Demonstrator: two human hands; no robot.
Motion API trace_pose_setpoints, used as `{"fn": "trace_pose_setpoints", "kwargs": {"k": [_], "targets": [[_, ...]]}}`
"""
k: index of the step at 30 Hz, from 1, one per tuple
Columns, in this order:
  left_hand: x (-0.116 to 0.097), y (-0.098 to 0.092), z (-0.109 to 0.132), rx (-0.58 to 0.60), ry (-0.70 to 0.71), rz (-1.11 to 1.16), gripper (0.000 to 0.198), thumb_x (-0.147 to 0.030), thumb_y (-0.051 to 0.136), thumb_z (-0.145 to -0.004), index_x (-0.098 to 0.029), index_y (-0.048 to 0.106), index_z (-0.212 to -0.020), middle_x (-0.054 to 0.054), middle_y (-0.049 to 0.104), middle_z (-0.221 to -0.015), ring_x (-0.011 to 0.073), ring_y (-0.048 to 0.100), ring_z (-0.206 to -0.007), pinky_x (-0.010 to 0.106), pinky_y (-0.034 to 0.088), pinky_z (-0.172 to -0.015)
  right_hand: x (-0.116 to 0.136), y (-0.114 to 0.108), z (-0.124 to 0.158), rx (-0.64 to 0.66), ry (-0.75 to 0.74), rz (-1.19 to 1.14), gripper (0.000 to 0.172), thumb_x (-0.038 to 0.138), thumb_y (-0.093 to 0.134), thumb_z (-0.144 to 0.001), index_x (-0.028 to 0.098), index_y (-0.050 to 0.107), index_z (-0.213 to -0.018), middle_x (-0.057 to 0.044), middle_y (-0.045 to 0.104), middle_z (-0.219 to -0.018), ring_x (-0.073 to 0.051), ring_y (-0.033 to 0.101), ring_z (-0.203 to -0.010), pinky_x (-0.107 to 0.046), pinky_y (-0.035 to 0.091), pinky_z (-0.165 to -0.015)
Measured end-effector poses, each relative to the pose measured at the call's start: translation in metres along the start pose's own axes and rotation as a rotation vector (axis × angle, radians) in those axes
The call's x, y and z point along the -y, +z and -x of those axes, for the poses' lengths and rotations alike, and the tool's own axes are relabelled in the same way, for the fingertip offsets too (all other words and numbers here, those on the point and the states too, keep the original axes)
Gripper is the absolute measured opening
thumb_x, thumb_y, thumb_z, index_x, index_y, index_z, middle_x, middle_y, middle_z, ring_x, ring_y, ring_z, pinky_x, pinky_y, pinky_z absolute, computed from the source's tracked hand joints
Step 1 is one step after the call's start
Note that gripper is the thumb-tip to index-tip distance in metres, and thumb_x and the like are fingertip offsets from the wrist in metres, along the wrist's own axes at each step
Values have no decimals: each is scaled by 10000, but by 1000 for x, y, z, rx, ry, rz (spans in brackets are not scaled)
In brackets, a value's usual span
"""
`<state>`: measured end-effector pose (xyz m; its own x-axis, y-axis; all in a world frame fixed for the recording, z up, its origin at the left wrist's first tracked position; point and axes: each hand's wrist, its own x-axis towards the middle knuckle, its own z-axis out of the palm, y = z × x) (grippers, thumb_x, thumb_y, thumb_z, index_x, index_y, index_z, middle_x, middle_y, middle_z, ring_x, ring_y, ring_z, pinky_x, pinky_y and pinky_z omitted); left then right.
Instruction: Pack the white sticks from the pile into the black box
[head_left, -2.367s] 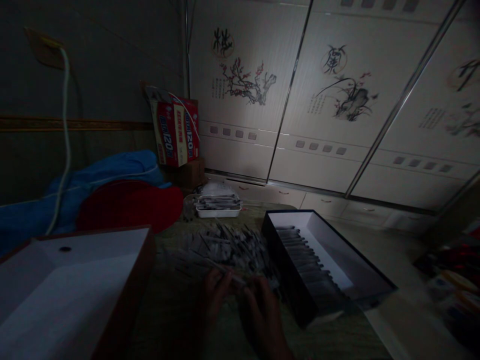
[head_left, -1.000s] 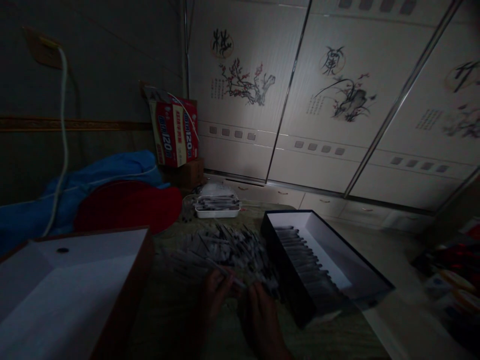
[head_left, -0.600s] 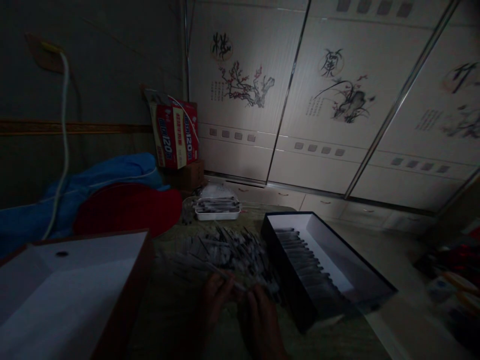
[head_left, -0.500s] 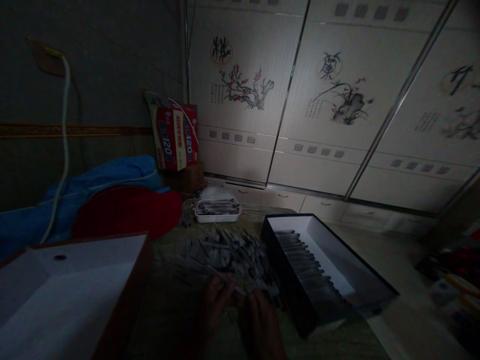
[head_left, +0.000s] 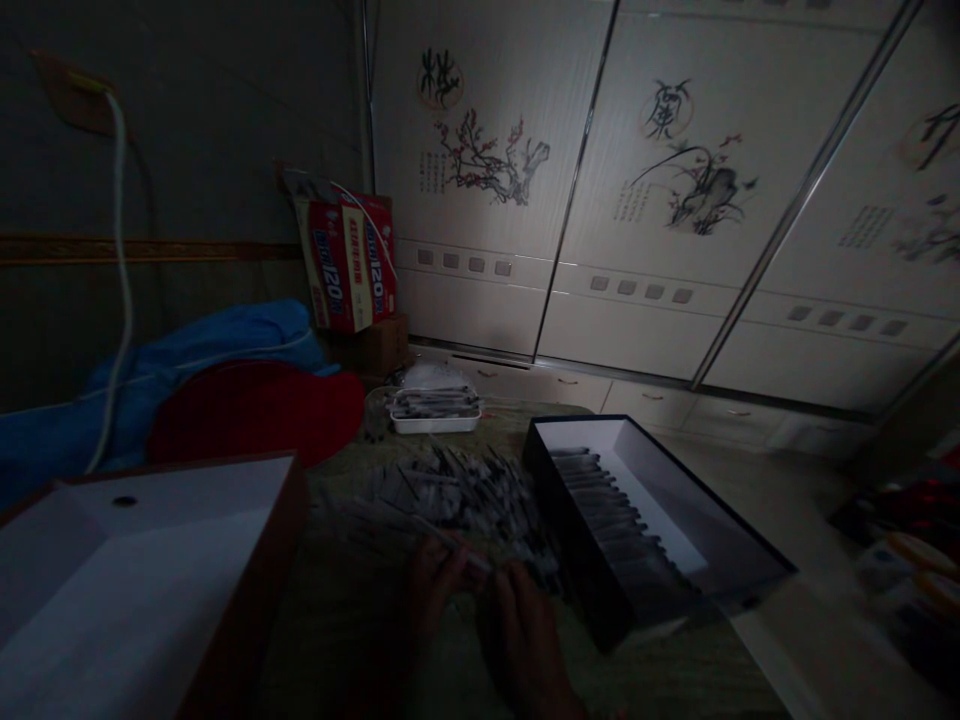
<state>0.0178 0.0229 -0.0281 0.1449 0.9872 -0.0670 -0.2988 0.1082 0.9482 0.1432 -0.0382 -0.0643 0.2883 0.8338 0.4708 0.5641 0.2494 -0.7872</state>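
Dim light. My left hand [head_left: 433,585] and right hand [head_left: 525,640] sit close together at the near edge of the pile of thin sticks [head_left: 457,495] on the table [head_left: 352,640]. Between the fingertips of both hands runs one stick [head_left: 459,550], slanted; both seem to pinch it, though the darkness blurs the grip. The pile lies just beyond my hands, and the black box [head_left: 645,520], partly lined with sticks, stands to their right.

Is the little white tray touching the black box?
Apart. The head view shows bare tabletop between the white tray and the black box.
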Motion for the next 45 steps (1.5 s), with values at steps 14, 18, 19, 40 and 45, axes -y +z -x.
{"fn": "trace_pose_setpoints", "kwargs": {"k": [14, 18, 19, 40, 45], "targets": [[-4, -4, -1, 23, 21, -132, 305, -462, 726, -580, -195, 631, -692, 31, 699, -618, 209, 660, -575, 296, 518, -558, 9, -3, -1, 36, 35, -30, 335, 471, 412, -903, 253, 631, -773, -6, 634, -617, -149, 583, -539, -225, 467, -507], [-1, -1, 2, 55, 75, -167, 223, -376, 749, -586, -189, 664, -672, 48, 723, -697, 220, 677, -699, 285, 516, -643, 15, -6, -4, 48, 44, -23, 299, 394, 485, -888, 219, 595, -1106, -59, 692, -989, -182, 655, -879, -254, 519, -725], [1, 1, 2, 81, 76, -173, 211, -360, 750, -587, -185, 670, -673, 50, 724, -706, 220, 675, -706, 281, 513, -638, 17, -7, -5, 88, 9, -54, 324, 365, 480, -895, 217, 563, -1171, -66, 672, -1074, -181, 640, -957, -258, 511, -779], [4, 41, -48, 229, 550, -1467, 318, -41, 412, -789, -167, 636, -975, 98, 663, -999, 253, 547, -969, 396, 388, -857, -8, -9, -18, -212, 365, -163, 446, 536, 422, -847, 148, 616, -952, -114, 682, -924, -217, 628, -849, -286, 462, -752], [8, 41, -55, 248, 572, -1552, 248, -108, 412, -839, -181, 626, -941, 85, 644, -966, 248, 527, -955, 400, 362, -869, -10, -7, -18, -181, 373, -157, 459, 527, 399, -852, 142, 608, -988, -127, 671, -989, -225, 620, -915, -296, 449, -805]]}}
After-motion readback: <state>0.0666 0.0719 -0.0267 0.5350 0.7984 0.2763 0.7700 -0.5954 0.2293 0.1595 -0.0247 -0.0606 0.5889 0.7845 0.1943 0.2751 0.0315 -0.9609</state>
